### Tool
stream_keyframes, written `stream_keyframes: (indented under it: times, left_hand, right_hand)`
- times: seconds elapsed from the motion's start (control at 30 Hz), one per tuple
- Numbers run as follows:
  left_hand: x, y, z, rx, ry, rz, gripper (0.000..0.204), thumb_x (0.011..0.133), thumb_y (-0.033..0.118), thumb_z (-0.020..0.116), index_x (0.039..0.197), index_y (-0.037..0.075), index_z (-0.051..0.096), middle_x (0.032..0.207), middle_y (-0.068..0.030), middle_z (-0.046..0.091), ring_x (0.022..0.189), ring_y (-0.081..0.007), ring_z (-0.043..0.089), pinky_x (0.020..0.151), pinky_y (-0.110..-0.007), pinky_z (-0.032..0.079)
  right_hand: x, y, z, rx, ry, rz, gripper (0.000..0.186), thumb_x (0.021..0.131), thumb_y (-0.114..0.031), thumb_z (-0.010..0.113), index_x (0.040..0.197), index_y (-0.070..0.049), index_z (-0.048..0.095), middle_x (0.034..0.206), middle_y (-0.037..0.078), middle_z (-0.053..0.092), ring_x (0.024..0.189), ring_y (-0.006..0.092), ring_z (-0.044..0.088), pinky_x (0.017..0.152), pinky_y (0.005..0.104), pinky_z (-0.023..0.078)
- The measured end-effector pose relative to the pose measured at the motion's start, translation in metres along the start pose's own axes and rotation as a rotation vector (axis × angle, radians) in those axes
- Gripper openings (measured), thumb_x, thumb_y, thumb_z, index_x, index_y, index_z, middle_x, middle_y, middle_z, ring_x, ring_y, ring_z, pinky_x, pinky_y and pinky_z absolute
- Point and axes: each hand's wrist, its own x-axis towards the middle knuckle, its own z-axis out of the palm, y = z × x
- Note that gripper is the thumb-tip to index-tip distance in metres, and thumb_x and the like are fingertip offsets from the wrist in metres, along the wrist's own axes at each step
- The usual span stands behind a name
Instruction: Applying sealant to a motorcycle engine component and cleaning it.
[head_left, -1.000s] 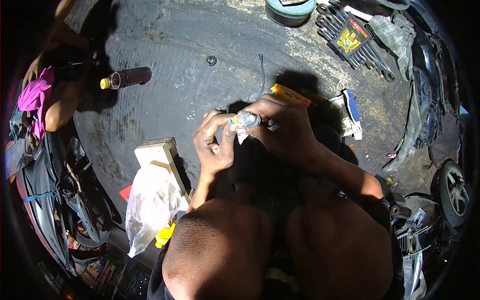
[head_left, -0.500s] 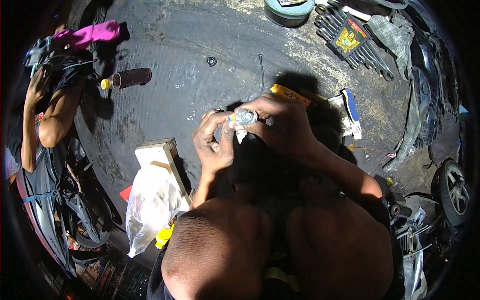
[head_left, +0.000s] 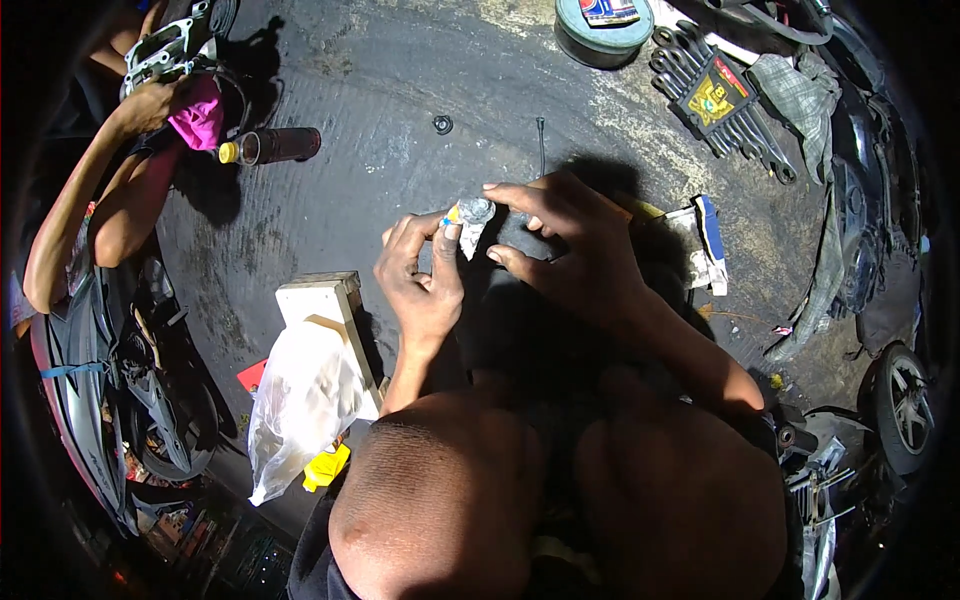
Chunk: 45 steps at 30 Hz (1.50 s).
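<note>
L hand (head_left: 418,280) is pinching small grey-topped pc (head_left: 473,212), ctr of frame; R hand (head_left: 588,240) is hovering just beside it, thumb & index spread, can't tell if curled fingers are holding anything.

The left hand (head_left: 418,278) pinches a small wrapped piece (head_left: 474,211) with a grey rounded end; the right hand (head_left: 580,235) is just to its right, thumb and forefinger spread. On the dark floor (head_left: 380,200), a dark bottle (head_left: 285,145) with a yellow cap lies far left, near a co-worker's hand (head_left: 155,105), a pink cloth (head_left: 198,115) and a metal part (head_left: 165,50). Far right are a round tin (head_left: 600,42) and a wrench set (head_left: 715,95). Near left, a clear plastic bag (head_left: 305,400) overlaps a pale wooden block (head_left: 318,296). A spoked wheel (head_left: 908,405) stands at right.
</note>
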Motion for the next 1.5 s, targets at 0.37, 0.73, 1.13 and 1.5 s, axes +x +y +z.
stream_keyframes:
  times: [0.37, 0.73, 1.13, 1.5]
  left_hand:
    - [0.001, -0.001, 0.002, 0.075, -0.022, 0.140, 0.017, 0.092, 0.015, 0.061, 0.086, 0.000, 0.063, 0.073, -0.0089, 0.059, 0.069, -0.0210, 0.053, 0.074, -0.032, 0.041]
    - [-0.007, 0.006, 0.001, 0.095, -0.025, 0.018, 0.008, 0.088, 0.008, 0.060, 0.088, 0.003, 0.065, 0.075, -0.0105, 0.062, 0.068, -0.0255, 0.056, 0.071, -0.034, 0.041]
    - [-0.001, -0.001, 0.002, -0.215, -0.289, -0.088, 0.019, 0.090, 0.014, 0.062, 0.101, -0.001, 0.065, 0.089, -0.0086, 0.068, 0.085, -0.0131, 0.060, 0.077, -0.028, 0.047]
    - [0.005, -0.006, -0.002, -0.153, -0.319, -0.076, 0.021, 0.088, 0.018, 0.068, 0.095, -0.002, 0.068, 0.086, -0.0087, 0.069, 0.080, -0.0161, 0.062, 0.079, -0.030, 0.045]
  right_hand:
    - [0.000, 0.005, 0.007, 0.036, 0.035, 0.030, 0.040, 0.075, -0.016, 0.074, 0.114, -0.012, 0.066, 0.096, 0.010, 0.060, 0.086, 0.0273, 0.063, 0.075, 0.0359, 0.052]
    - [0.003, 0.003, 0.011, 0.098, 0.035, 0.063, 0.035, 0.077, -0.014, 0.073, 0.111, -0.009, 0.067, 0.097, 0.011, 0.062, 0.089, 0.0278, 0.064, 0.077, 0.0360, 0.052]
    - [0.003, 0.007, 0.008, 0.125, 0.063, 0.065, 0.022, 0.078, -0.003, 0.068, 0.099, -0.008, 0.065, 0.096, 0.009, 0.062, 0.076, 0.0204, 0.064, 0.067, 0.0315, 0.052]
    - [0.000, 0.012, 0.012, 0.117, 0.065, 0.031, 0.030, 0.075, 0.002, 0.070, 0.102, -0.009, 0.064, 0.094, 0.008, 0.061, 0.075, 0.0189, 0.064, 0.067, 0.0317, 0.052]
